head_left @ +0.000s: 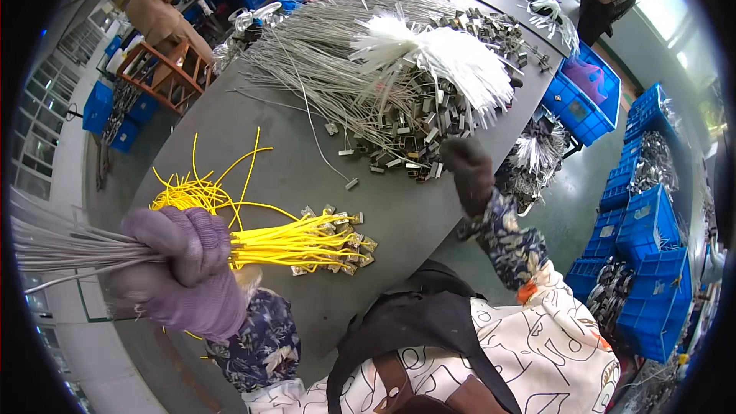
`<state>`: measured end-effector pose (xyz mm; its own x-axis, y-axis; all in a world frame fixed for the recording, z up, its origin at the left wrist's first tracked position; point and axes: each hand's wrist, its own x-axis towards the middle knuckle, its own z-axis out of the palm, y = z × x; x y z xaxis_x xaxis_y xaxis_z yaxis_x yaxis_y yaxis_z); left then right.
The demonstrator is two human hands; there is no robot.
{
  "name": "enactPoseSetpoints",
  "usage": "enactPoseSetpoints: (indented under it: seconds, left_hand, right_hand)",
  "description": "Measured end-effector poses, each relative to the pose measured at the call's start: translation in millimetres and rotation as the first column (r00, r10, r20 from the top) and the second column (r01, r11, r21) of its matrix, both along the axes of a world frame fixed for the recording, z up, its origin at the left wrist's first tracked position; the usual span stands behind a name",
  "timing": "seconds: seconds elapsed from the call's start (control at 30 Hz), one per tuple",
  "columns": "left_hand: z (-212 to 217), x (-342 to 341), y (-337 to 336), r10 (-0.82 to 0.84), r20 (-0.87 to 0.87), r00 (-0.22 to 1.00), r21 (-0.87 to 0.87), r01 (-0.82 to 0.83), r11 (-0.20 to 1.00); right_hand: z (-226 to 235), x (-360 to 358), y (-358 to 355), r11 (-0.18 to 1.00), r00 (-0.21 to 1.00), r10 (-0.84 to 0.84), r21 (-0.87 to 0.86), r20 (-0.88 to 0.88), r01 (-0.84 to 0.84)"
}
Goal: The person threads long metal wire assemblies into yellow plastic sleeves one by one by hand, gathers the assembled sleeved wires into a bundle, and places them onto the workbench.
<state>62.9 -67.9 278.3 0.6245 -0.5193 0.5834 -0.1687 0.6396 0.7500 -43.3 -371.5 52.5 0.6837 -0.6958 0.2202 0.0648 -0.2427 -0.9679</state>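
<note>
My left hand (176,261), in a purple knit glove, is closed around a bundle of thin grey wires (69,249) that fans out to the left. Just past its knuckles, yellow wires (287,241) lie on the table, their right ends fitted with small metal blocks (356,249). The hand hides part of them. My right hand (469,172), in a dark glove, is curled closed above the table's right side. It is slightly blurred, and whatever it may hold is hidden. Close by is a heap of grey wires (322,61) ending in small metal blocks (406,134).
A bunch of white plastic strips (437,54) lies on the heap. Blue crates (583,100) stand beyond the grey table's (268,161) right edge, and more blue crates (655,284) line the far right. One person (165,15) is at back left, another (609,0) at back right.
</note>
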Motion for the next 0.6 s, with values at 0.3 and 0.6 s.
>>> enactPoseSetpoints:
  seconds: [0.3, 0.6]
  left_hand:
    - [-10.6, -6.2, -7.1, 0.223, -0.009, 0.975, -0.135, -0.222, 0.966]
    - [-12.9, 1.4, 12.0, 0.01, -0.151, 0.988, 0.065, 0.0, 0.998]
  right_hand:
    - [95.5, 70.8, -43.4, 0.942, 0.823, -0.014, -0.283, -0.568, -0.18]
    - [167.5, 77.3, 50.0, 0.807, 0.805, 0.586, -0.167, 0.096, -0.567]
